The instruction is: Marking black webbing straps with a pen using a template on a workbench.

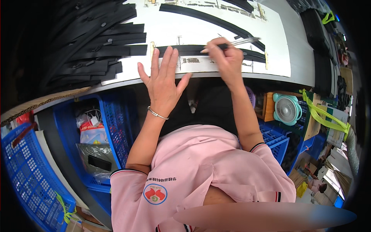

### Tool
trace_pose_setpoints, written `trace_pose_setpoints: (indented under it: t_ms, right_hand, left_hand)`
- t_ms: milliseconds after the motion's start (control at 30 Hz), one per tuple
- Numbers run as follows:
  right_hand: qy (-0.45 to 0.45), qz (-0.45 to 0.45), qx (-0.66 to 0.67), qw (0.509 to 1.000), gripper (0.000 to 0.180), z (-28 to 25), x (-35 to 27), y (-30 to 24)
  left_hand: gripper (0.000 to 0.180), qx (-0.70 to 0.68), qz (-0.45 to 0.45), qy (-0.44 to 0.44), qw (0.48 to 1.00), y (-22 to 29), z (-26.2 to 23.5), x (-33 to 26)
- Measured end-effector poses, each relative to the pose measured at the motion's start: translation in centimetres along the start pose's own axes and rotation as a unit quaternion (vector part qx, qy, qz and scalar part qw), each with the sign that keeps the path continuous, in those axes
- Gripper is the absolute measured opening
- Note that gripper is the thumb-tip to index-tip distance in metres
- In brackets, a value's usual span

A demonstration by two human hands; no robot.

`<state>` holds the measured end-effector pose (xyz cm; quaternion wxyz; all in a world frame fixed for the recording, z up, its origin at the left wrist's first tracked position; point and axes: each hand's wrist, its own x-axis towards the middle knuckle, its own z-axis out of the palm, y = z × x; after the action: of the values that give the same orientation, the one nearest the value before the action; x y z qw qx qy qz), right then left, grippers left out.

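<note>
A long black zipper strip lies along the near side of a white marked board. My left hand rests flat at its left end, fingers spread and fingertips on the strip. Above the strip, my right hand is closed round a slim pen-like tool. The tool's pale tip points left, close to the strip; its silvery far end sticks out to the right and is slightly blurred. Another black strip lies slantwise farther back, its right end near the first one's.
Many black zippers are heaped at the left, some with grey sliders. Stacked black material sits at the right. Below the table edge are a blue basket with bags and a phone, another blue basket, and a small turquoise fan.
</note>
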<state>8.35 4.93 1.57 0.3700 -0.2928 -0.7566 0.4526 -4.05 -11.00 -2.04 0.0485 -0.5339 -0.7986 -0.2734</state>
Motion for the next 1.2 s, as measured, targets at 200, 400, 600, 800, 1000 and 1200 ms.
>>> trace_pose_setpoints:
  t_ms: [200,400,600,800,1000,1200]
  right_hand:
    - [0.077,0.077,-0.065,0.992,0.014,-4.3,0.3,2.7]
    - [0.084,0.061,-0.079,0.991,0.016,-3.9,0.3,2.8]
    - [0.07,0.037,-0.084,0.993,0.016,-3.9,0.2,3.4]
    - [0.075,0.014,-0.098,0.992,0.016,-3.7,0.3,3.3]
    - [0.084,-0.014,-0.11,0.99,0.016,-3.6,0.2,3.7]
    - [0.038,0.014,-0.058,0.997,0.015,-4.3,-0.2,3.4]
  left_hand:
    - [0.069,0.005,0.011,0.004,1.0,0.0,0.1,0.0]
    - [0.072,0.005,0.009,-0.015,1.0,0.0,-0.1,0.0]
    - [0.075,0.002,0.015,-0.024,1.0,0.4,-0.4,0.2]
    - [0.048,-0.142,0.09,0.044,0.985,4.3,0.9,3.4]
    - [0.016,-0.199,0.064,0.071,0.975,5.9,4.0,5.8]
    - [0.012,-0.183,0.054,0.076,0.979,6.0,4.3,5.8]
